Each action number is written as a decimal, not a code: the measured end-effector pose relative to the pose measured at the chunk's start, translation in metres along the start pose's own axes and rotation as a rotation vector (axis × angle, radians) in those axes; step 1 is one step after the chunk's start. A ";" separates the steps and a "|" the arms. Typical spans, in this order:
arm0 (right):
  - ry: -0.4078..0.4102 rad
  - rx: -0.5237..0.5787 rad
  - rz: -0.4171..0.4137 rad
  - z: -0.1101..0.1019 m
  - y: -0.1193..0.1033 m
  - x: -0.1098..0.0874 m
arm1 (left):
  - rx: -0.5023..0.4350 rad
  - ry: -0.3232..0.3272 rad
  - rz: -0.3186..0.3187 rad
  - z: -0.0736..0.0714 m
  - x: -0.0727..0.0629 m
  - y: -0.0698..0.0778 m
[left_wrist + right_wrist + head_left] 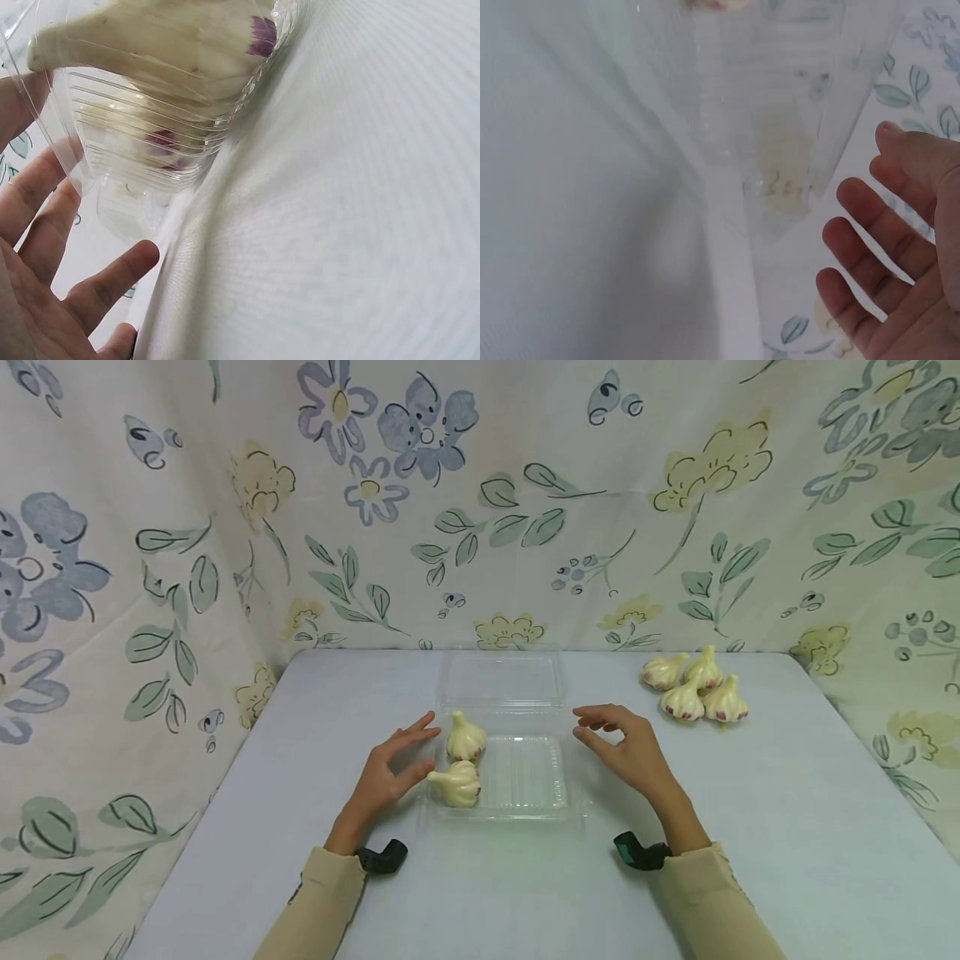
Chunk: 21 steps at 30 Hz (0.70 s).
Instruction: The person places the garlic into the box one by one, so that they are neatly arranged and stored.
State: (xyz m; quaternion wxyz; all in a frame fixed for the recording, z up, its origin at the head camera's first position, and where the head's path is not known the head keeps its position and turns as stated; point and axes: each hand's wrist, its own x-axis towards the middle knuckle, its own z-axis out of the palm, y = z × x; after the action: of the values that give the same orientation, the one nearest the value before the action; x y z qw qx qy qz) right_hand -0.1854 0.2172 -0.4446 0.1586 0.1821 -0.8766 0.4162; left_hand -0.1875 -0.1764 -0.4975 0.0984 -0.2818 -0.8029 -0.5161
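Observation:
A clear plastic clamshell box (525, 777) lies on the table with its lid (501, 678) folded back. Two garlic bulbs sit in its left half, the rear one (467, 737) upright and the front one (458, 785) on its side, stem to the left. My left hand (388, 768) is at the box's left edge, fingers spread and gripping nothing; in the left wrist view its fingers (45, 232) lie beside the clear wall. Off the right side of the box, my right hand (626, 750) hovers with loosely bent fingers (866, 247) and holds nothing.
Several more garlic bulbs (682, 700) are clustered at the table's back right. A floral curtain (480, 568) hangs behind and along both sides of the white table (787, 827). Each wrist carries a black camera mount (384, 857).

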 end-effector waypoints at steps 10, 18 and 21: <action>0.065 -0.026 0.079 -0.017 0.024 -0.002 | 0.003 -0.001 0.003 0.000 0.000 0.002; 0.100 -0.043 0.153 -0.032 0.043 -0.007 | 0.002 0.002 0.011 0.001 0.000 0.001; 0.119 -0.047 0.188 -0.037 0.048 -0.008 | 0.006 0.003 0.012 0.001 0.000 0.000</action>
State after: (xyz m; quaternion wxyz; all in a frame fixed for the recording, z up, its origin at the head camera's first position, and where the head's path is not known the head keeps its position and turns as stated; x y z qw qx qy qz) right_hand -0.1952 0.2758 -0.4585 0.1748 0.0705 -0.8885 0.4185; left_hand -0.1875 -0.1757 -0.4983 0.1037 -0.2853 -0.8027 -0.5133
